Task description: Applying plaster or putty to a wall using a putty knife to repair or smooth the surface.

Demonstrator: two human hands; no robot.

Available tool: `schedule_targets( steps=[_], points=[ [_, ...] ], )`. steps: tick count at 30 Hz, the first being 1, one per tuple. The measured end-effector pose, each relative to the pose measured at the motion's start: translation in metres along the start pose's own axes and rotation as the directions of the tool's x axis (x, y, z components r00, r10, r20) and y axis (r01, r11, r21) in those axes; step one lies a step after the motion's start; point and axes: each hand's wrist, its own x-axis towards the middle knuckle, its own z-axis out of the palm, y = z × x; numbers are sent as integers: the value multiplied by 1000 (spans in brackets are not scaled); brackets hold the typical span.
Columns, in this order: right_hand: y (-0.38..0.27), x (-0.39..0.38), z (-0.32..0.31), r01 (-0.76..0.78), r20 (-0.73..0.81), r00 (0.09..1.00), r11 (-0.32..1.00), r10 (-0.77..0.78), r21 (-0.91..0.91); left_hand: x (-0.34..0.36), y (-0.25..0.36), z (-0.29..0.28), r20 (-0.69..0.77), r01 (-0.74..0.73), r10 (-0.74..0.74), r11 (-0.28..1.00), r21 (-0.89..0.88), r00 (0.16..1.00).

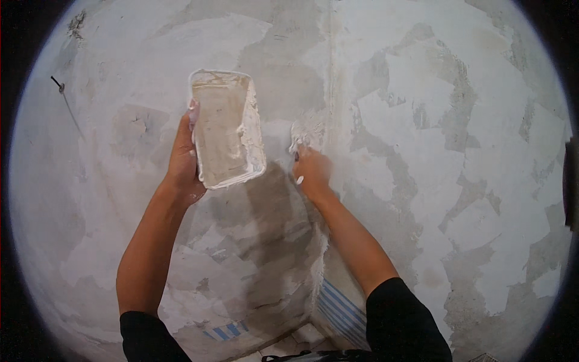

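My left hand (186, 154) is closed on the side of a shallow rectangular tray (220, 127), its thumb on the rim. White plaster coats the tray's edges and lies thickest along its right wall; the base is beige with a thin smear. To the right, my right hand (313, 172) grips a putty knife (306, 130) against the wall (283, 90), close to the inside corner. Wet white plaster covers the blade, and the fingers hide most of the handle. A white dab sits on that hand.
The right-hand wall (422, 193) carries patchy pale plaster over grey. A dark nail or hook (58, 84) juts out at the upper left. Blue-striped strips (338, 308) mark the lower walls near the floor corner (301, 338). Something dark (570, 184) stands at the right edge.
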Motion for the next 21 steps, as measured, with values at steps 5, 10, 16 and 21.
schedule_targets(
  steps=[5,10,16,21],
  points=[
    [9,-4,-36,19,66,997,974,-34,224,4,-7,-9,52,40,-42,999,37,998],
    [62,41,-46,-329,-20,940,921,340,207,-4,-3,1,-23,62,-60,995,74,998],
    [56,67,-35,-465,-106,868,868,486,176,3,-6,5,-84,125,-116,985,117,990],
    [16,62,-49,-126,-93,982,939,163,320,8,-12,-9,-5,140,-140,989,42,990]
  ],
)
